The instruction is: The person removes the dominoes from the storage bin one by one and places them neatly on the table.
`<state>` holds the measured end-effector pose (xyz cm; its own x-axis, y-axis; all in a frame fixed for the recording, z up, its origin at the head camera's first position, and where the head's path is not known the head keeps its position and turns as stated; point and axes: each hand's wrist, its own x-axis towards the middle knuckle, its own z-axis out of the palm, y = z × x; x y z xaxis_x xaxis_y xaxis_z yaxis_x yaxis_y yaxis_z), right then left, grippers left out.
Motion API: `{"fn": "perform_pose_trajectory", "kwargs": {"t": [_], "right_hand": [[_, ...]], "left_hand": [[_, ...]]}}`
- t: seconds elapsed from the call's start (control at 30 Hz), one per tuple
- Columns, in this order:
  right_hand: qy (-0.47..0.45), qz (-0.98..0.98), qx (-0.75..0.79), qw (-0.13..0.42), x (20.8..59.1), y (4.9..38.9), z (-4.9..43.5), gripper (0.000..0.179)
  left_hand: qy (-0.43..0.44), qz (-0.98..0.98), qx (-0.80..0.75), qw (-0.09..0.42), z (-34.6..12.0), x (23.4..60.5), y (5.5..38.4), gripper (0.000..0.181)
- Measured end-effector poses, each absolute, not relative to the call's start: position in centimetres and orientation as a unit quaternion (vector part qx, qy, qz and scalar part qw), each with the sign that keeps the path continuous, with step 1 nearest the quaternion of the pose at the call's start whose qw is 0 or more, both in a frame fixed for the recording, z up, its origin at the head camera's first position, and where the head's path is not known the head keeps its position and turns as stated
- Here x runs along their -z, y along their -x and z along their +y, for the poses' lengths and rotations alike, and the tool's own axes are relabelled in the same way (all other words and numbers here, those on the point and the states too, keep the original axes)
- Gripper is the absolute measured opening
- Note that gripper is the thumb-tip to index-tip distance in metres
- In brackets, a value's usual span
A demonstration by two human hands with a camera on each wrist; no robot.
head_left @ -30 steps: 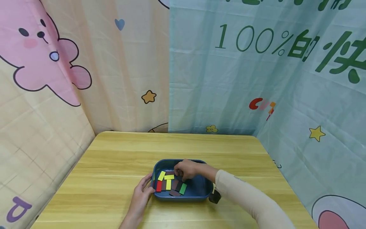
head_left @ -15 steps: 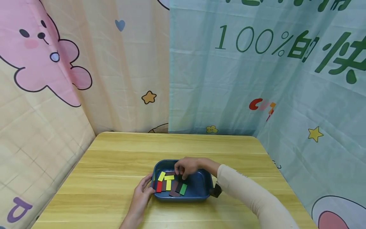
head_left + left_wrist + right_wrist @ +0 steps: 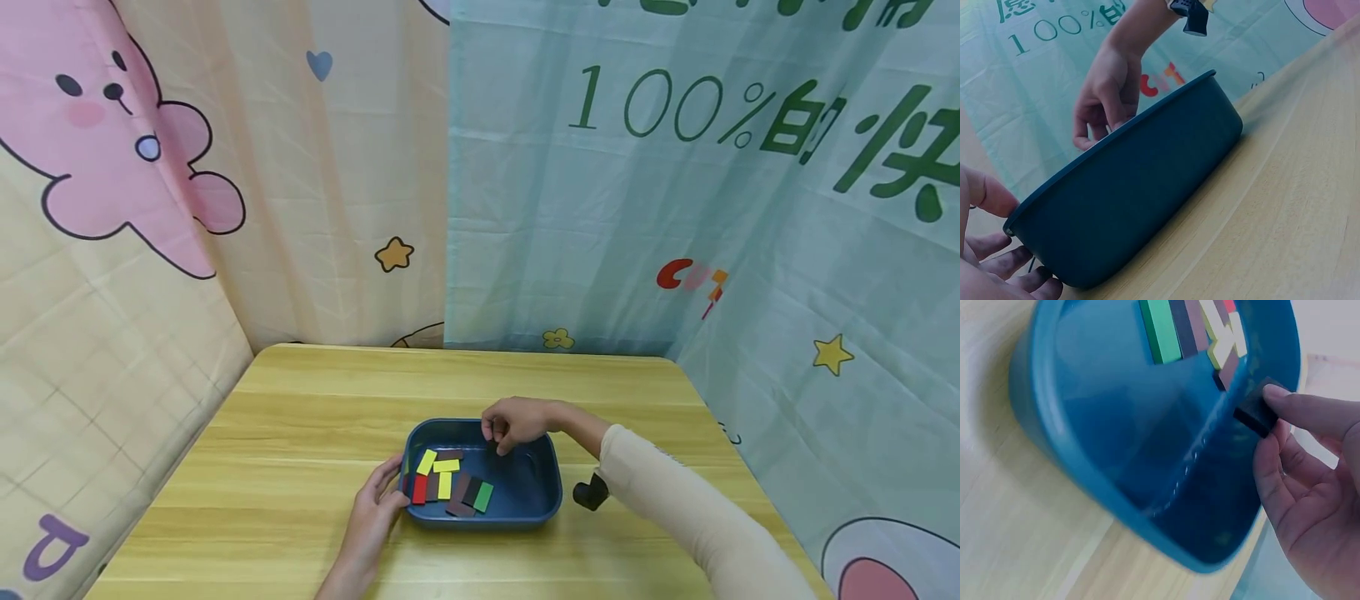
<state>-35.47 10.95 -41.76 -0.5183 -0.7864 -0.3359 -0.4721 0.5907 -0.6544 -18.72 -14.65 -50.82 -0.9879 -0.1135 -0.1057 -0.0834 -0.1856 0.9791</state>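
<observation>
A blue plastic basin [image 3: 480,523] stands on the table. My left hand [image 3: 375,502] holds its left end; in the left wrist view the thumb [image 3: 994,197] lies at the rim and the fingers against the outer wall. Over the basin's far side, my right hand [image 3: 517,421] pinches a small black block [image 3: 1255,411] between thumb and fingers. Flat on the basin floor, toward the left, lie several domino-like blocks: a red block [image 3: 419,489], a green block [image 3: 483,497], a yellow block [image 3: 446,485], a black block [image 3: 472,491] and brown ones.
The wooden table [image 3: 300,433] extends all round the basin. Printed curtains [image 3: 555,208] close off its back and sides. A black wrist-worn device [image 3: 591,492] hangs below the right sleeve [image 3: 675,500], beyond the basin's right end.
My right hand has risen from the blocks and moved right, toward the far rim, with the black block pinched. The left hand keeps its place on the basin.
</observation>
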Motion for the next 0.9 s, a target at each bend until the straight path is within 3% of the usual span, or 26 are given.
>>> {"fn": "perform_pose_trajectory", "kwargs": {"t": [0.63, 0.9], "right_hand": [[0.254, 0.818, 0.414, 0.307, 40.6, 36.1, 18.6, 0.013], [0.188, 0.795, 0.501, 0.286, 43.7, 36.1, 22.5, 0.012]], "left_hand": [[-0.077, -0.638, 0.766, 0.012, -14.5, 50.8, 18.9, 0.071], [-0.076, -0.637, 0.767, 0.008, -14.6, 50.8, 18.9, 0.072]]}}
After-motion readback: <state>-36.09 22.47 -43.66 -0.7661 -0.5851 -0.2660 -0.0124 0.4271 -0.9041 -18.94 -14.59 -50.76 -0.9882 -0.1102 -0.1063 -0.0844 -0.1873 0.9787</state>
